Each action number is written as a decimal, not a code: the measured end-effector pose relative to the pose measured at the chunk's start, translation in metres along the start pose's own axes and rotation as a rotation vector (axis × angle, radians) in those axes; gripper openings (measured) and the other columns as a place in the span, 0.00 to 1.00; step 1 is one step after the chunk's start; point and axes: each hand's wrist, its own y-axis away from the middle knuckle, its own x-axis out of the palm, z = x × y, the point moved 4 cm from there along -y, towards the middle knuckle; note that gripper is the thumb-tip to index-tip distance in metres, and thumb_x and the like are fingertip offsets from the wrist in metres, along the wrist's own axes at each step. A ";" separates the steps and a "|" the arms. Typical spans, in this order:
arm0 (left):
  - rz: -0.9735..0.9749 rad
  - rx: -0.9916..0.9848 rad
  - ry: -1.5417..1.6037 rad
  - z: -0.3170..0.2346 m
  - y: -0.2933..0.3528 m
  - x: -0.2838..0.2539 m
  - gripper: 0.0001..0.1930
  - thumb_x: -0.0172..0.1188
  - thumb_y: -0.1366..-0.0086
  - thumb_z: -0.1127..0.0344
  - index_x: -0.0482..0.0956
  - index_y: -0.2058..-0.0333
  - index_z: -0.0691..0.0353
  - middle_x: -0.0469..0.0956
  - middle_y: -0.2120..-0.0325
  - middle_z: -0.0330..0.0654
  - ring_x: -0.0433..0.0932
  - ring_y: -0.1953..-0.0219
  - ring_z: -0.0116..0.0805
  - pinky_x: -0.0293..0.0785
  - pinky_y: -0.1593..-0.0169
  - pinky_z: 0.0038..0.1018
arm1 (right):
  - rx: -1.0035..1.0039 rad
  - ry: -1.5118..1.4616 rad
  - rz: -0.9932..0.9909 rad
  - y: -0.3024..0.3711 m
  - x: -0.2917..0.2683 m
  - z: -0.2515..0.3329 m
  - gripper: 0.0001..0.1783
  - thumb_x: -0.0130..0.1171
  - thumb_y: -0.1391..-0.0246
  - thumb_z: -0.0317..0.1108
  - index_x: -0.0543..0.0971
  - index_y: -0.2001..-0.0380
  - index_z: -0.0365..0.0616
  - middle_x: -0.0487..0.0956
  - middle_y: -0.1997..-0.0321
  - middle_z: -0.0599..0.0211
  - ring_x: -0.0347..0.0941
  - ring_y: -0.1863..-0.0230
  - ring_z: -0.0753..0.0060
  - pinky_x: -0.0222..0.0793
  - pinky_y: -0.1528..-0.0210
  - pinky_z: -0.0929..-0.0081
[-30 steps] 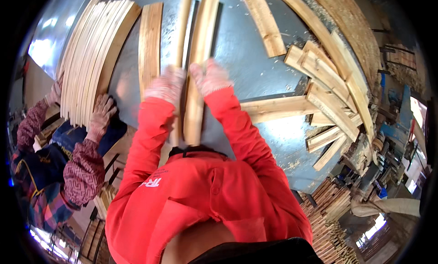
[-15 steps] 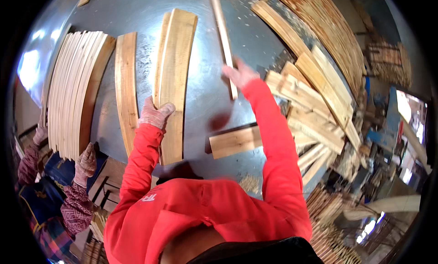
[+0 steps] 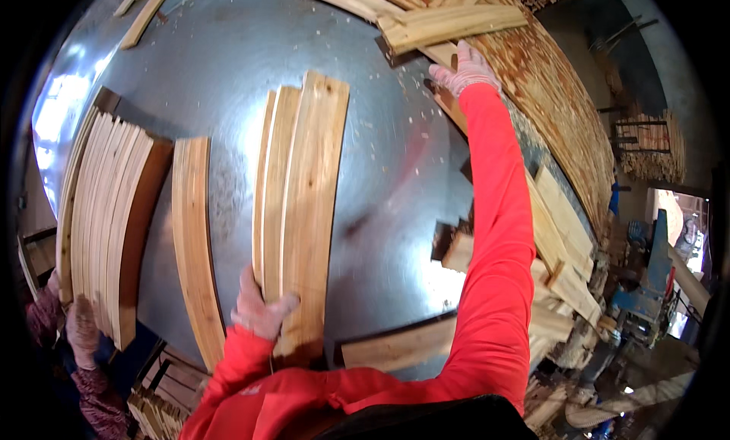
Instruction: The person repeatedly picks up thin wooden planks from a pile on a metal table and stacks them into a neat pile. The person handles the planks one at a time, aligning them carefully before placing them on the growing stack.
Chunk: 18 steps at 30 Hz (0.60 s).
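Head view: my left hand (image 3: 262,312) grips the near end of the wooden slats (image 3: 300,204) lying on the metal table (image 3: 395,158); my right hand (image 3: 465,69), grip unclear, reaches the far plank pile (image 3: 449,23).

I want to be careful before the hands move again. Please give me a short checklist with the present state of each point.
1. Left hand steadies the near end of the three slats: ok, it rests on them.
2. Slats lie flat and side by side on the metal table: ok.
3. Right hand has reached the far boards: ok, but a firm grip cannot tell.
4. Both hands gloved: ok.
5. Other person's hand is apart from the three slats: ok, it is at the slat stack.
6. Single slat is apart from the three: ok.
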 end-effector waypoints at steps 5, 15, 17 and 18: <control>0.096 0.051 0.316 0.007 -0.010 0.001 0.43 0.72 0.50 0.65 0.60 0.37 0.69 0.77 0.49 0.50 0.78 0.48 0.41 0.73 0.42 0.34 | 0.126 -0.010 -0.040 -0.035 0.040 0.022 0.37 0.54 0.40 0.59 0.66 0.37 0.45 0.71 0.36 0.53 0.67 0.35 0.51 0.70 0.41 0.51; 0.125 0.015 0.455 0.029 -0.020 0.004 0.40 0.69 0.47 0.69 0.60 0.37 0.68 0.78 0.49 0.47 0.78 0.50 0.37 0.75 0.46 0.33 | -0.157 -0.172 0.399 0.085 -0.098 0.005 0.29 0.46 0.36 0.62 0.75 0.49 0.49 0.82 0.54 0.52 0.78 0.52 0.46 0.73 0.49 0.53; 0.100 0.049 0.408 0.030 -0.020 0.005 0.39 0.69 0.47 0.70 0.61 0.37 0.68 0.78 0.50 0.47 0.78 0.51 0.37 0.76 0.47 0.33 | -0.214 0.000 0.389 0.114 -0.091 -0.007 0.29 0.46 0.36 0.62 0.75 0.49 0.49 0.82 0.54 0.52 0.78 0.53 0.45 0.73 0.49 0.53; 0.108 0.052 0.394 0.030 -0.020 0.006 0.40 0.70 0.47 0.70 0.61 0.37 0.68 0.78 0.50 0.47 0.78 0.51 0.37 0.76 0.47 0.33 | -0.137 -0.200 0.431 0.116 -0.087 -0.023 0.29 0.46 0.36 0.61 0.74 0.46 0.50 0.82 0.53 0.53 0.78 0.52 0.46 0.72 0.48 0.53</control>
